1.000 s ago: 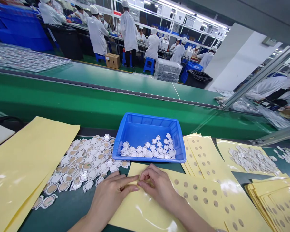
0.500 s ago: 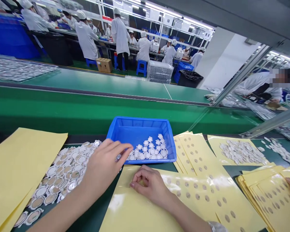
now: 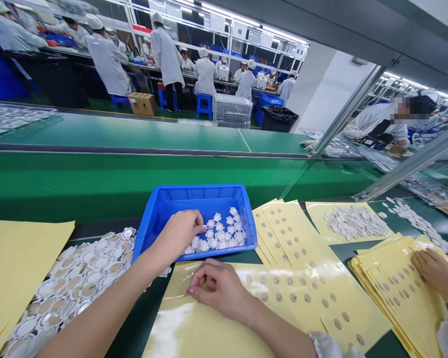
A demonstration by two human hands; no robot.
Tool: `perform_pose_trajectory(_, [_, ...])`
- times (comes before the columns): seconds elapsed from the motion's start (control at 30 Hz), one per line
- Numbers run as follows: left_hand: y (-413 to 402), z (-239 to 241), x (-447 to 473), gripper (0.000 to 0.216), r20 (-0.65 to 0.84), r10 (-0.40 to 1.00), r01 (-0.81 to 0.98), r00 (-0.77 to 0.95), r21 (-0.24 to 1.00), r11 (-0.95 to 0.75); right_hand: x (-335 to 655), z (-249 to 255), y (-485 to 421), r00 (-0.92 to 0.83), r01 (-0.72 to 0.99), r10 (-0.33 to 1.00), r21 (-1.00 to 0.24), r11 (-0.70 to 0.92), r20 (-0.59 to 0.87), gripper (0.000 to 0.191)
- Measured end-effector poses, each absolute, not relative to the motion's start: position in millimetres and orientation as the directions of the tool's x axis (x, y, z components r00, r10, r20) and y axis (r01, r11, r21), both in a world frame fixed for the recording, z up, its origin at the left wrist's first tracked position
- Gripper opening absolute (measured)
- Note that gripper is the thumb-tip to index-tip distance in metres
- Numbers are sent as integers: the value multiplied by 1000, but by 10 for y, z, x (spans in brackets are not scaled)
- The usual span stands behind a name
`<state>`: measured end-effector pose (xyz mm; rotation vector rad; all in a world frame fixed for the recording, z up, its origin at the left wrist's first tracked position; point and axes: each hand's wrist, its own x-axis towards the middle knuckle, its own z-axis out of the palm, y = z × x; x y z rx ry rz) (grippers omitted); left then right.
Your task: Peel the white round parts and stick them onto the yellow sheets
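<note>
My left hand reaches over the near rim of a blue plastic bin, its thumb and fingers drawn together beside small white round pieces with tabs. Whatever its fingertips hold is hidden. My right hand rests on a glossy yellow sheet in front of the bin, fingers curled and thumb against the forefinger. I cannot make out anything in that pinch. Rows of grey-brown round spots run across the sheet on the right.
Loose ring-edged discs lie in a heap at left, beside yellow sheets. At right, another person's hand touches a stack of spotted yellow sheets. White pieces are piled behind. A metal post slants up.
My left hand has moved from above the bin's near left edge down into the bin. The right hand stays on the sheet. More of the other person's hand shows at right as the view shifts.
</note>
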<state>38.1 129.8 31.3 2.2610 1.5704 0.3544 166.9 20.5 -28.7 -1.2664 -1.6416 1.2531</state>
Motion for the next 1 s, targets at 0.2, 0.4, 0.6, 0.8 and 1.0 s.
perform_pose_trajectory(0.2, [344, 166, 73, 27, 278, 960, 472, -25, 850, -234, 1721, -345, 229, -304, -12, 942, -988, -154, -143, 23])
perform_pose_trajectory(0.4, [-68, -171, -32, 39, -145, 988, 92, -45, 985, 149, 1714, -348, 193, -320, -115, 925, -961, -250, -203, 41])
perform_pose_trajectory(0.6, [16, -248, 5, 35, -258, 965, -66, 51, 963, 261, 1670, -359, 184, -271, -86, 934, -960, -265, -234, 48])
perform_pose_trajectory(0.8, [-14, -265, 4, 30, -261, 964, -42, 47, 964, 263, 1651, -411, 175, -235, -10, 945, -971, -237, -228, 43])
perform_pose_trajectory(1.0, [-19, -227, 31, 28, -247, 968, -29, 36, 968, 248, 1652, -461, 164, -240, 15, 949, -978, -208, -205, 36])
